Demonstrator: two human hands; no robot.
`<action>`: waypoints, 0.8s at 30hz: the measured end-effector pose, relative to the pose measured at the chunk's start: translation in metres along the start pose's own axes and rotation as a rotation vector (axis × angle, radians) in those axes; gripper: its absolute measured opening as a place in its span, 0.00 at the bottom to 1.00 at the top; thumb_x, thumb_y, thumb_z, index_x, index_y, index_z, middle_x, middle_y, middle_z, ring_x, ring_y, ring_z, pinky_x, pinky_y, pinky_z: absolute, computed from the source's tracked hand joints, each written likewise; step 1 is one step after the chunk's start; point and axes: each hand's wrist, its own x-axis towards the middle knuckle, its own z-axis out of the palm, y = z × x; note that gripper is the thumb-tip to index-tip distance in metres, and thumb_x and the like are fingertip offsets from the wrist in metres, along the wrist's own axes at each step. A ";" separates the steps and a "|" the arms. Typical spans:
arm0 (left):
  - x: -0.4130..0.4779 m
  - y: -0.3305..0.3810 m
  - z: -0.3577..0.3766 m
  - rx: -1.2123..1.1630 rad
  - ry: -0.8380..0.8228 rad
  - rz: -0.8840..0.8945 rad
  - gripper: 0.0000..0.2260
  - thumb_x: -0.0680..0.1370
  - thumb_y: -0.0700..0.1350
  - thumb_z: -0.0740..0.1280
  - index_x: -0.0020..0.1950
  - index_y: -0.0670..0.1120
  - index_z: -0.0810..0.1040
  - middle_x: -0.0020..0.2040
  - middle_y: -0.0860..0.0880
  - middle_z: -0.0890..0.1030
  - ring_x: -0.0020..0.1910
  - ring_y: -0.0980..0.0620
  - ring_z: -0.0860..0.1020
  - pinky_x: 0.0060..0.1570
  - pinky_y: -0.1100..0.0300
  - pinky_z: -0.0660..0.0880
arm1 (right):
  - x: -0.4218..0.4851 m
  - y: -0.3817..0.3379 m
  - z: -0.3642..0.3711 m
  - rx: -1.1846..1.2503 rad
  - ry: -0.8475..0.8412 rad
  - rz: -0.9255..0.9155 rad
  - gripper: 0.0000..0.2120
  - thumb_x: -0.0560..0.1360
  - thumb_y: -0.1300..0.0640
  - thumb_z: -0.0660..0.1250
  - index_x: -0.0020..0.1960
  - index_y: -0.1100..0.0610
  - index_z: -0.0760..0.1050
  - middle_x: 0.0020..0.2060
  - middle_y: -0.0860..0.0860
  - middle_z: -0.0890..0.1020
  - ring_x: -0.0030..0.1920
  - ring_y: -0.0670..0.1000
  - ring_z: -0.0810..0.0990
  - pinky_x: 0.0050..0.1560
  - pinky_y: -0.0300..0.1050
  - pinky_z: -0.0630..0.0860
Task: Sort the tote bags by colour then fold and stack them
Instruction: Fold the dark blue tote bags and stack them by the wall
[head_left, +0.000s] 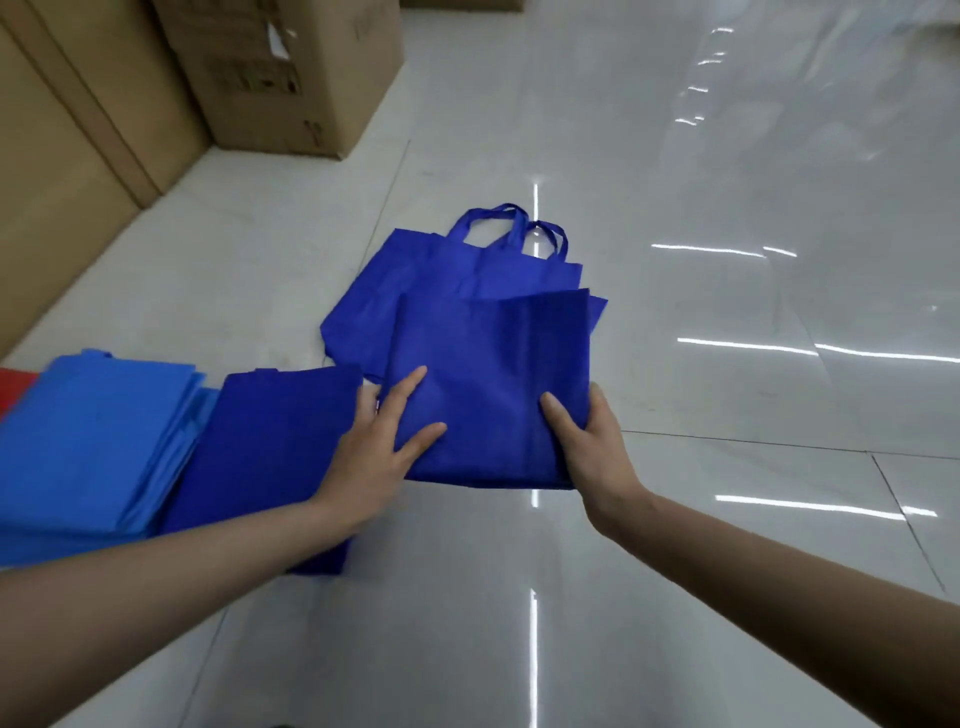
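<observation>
A folded dark blue tote bag (488, 384) is held just above the floor at centre. My right hand (587, 447) grips its right lower edge, thumb on top. My left hand (379, 447) lies flat on its left side with fingers spread. Behind it lie unfolded dark blue tote bags (415, 280) with handles pointing away. To the left sits a stack of folded dark blue bags (265, 441), then a stack of folded light blue bags (98, 436), and a red bag (13, 387) at the frame's left edge.
Large cardboard boxes (291, 73) stand along the back left. The glossy white tiled floor (727, 312) stretches to the right and toward me.
</observation>
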 end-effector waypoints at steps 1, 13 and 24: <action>-0.003 -0.011 -0.018 0.052 0.009 -0.033 0.27 0.76 0.58 0.61 0.74 0.62 0.56 0.62 0.50 0.61 0.55 0.47 0.72 0.55 0.54 0.71 | 0.000 -0.003 0.021 -0.002 -0.026 -0.005 0.10 0.79 0.51 0.63 0.60 0.48 0.68 0.54 0.39 0.75 0.54 0.42 0.76 0.53 0.40 0.75; -0.033 -0.115 -0.069 0.492 0.267 -0.199 0.22 0.77 0.43 0.66 0.70 0.41 0.68 0.71 0.37 0.63 0.68 0.37 0.65 0.64 0.41 0.65 | -0.022 0.023 0.188 -0.051 -0.235 0.248 0.11 0.81 0.56 0.57 0.63 0.51 0.60 0.53 0.43 0.71 0.51 0.45 0.72 0.53 0.40 0.72; -0.015 -0.163 -0.025 0.706 -0.100 -0.115 0.27 0.80 0.55 0.42 0.71 0.44 0.68 0.72 0.44 0.68 0.71 0.42 0.65 0.66 0.41 0.61 | -0.010 0.092 0.201 -1.020 -0.287 -0.386 0.29 0.79 0.44 0.45 0.78 0.50 0.47 0.77 0.51 0.44 0.76 0.53 0.41 0.74 0.54 0.45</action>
